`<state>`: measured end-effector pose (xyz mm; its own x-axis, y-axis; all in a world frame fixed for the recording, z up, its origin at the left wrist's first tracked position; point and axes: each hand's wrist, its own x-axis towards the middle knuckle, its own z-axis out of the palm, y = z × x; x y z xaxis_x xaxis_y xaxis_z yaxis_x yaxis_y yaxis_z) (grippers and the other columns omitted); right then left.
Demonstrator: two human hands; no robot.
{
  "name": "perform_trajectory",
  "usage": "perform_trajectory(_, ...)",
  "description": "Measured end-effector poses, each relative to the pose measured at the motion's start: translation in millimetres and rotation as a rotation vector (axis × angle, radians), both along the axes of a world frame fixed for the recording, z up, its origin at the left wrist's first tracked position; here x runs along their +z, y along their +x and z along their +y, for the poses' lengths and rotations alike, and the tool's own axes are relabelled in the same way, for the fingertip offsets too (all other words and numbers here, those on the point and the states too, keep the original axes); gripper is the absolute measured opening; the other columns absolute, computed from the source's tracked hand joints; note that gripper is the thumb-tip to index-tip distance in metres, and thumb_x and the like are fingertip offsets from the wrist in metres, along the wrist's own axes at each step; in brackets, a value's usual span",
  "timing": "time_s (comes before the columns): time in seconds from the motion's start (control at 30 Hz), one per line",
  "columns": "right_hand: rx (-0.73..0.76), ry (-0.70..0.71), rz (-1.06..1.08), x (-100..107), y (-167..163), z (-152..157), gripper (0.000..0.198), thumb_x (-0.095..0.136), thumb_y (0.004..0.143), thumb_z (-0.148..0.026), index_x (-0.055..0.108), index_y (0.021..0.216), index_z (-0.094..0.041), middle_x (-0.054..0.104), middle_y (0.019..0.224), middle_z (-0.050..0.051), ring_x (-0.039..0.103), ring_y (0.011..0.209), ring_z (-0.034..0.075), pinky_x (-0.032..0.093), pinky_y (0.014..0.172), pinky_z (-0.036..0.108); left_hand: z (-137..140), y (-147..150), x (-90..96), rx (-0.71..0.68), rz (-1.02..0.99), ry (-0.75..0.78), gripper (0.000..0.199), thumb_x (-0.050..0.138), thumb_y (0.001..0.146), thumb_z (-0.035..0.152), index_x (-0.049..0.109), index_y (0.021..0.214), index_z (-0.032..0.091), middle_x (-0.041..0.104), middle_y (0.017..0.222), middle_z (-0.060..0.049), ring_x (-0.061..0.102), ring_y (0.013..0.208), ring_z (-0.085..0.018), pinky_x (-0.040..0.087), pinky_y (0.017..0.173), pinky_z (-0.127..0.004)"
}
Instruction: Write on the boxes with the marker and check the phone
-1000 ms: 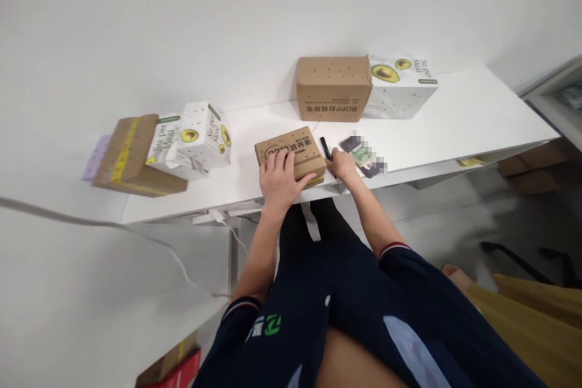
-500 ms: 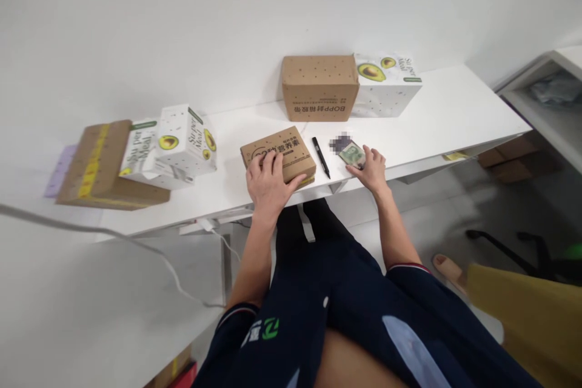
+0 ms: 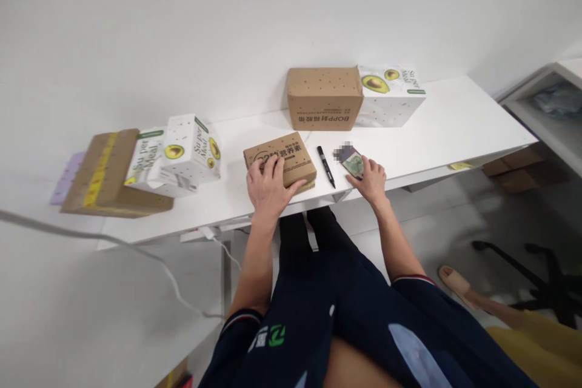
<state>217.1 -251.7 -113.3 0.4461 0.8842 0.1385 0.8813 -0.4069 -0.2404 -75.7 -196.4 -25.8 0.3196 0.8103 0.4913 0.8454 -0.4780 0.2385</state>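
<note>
My left hand [image 3: 267, 189] lies over the near left part of a small brown cardboard box [image 3: 295, 154] with printed characters, fingers spread on its top and thumb along its near edge. My right hand [image 3: 370, 180] rests at the near right side of a green banknote [image 3: 353, 165], thumb and fingers apart at its edges. A dark purple flat piece [image 3: 349, 150] adjoins the note, partly pixelated. Between the box and the note lies a black marker pen [image 3: 326, 167], touched by neither hand.
Behind stand a brown carton [image 3: 325, 100] and a white avocado-print box [image 3: 393, 103] on the white table [image 3: 477, 115]. Leftward are a taped carton [image 3: 97, 179] and white avocado boxes [image 3: 193, 148]. A cable [image 3: 136, 244] hangs left; another person's foot [image 3: 454, 282] shows at right.
The camera view has shifted slightly, so the table sits lower. Both hands stay where they were on the table. More of the other person's leg shows at right, and the yellow clothing has moved lower.
</note>
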Motion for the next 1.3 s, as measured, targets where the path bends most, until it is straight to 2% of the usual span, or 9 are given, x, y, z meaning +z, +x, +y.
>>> perform_trajectory(0.4,-0.072,-0.073,-0.011,13,-14,10,0.075,0.053,0.088,-0.059,0.037,0.149,-0.018,0.048,0.144,0.017,0.041,0.121,0.036,0.037,0.097,0.047,-1,-2,-6.8,-0.002,-0.015,0.048,0.073,0.061,0.078,0.070,0.064,0.129,0.017,0.064,0.131,-0.016,0.049,0.123,-0.042,0.038,0.102,-0.055)
perform_trajectory(0.7,-0.130,-0.123,0.046,24,-18,19,0.073,0.050,0.087,-0.057,0.037,0.149,-0.021,0.051,0.140,0.018,0.044,0.117,0.037,0.039,0.093,0.050,-16,10,3.6,0.080,0.063,-0.005,0.071,0.054,0.086,0.064,0.057,0.137,0.015,0.058,0.142,-0.015,0.044,0.125,-0.044,0.032,0.107,-0.060)
perform_trajectory(1.03,-0.112,-0.079,0.033,28,-22,21,0.070,0.052,0.086,-0.054,0.042,0.146,-0.018,0.056,0.132,0.021,0.048,0.113,0.039,0.042,0.089,0.055,-20,12,5.7,0.073,0.065,-0.021,0.073,0.049,0.089,0.064,0.053,0.141,0.013,0.054,0.145,-0.017,0.042,0.129,-0.044,0.028,0.109,-0.061)
perform_trajectory(1.3,-0.096,-0.054,0.001,24,-22,16,0.068,0.055,0.085,-0.051,0.045,0.144,-0.017,0.061,0.126,0.021,0.050,0.113,0.039,0.044,0.088,0.052,-19,11,2.1,0.090,0.101,0.010,0.073,0.047,0.089,0.065,0.054,0.140,0.013,0.054,0.145,-0.015,0.043,0.127,-0.043,0.032,0.106,-0.059)
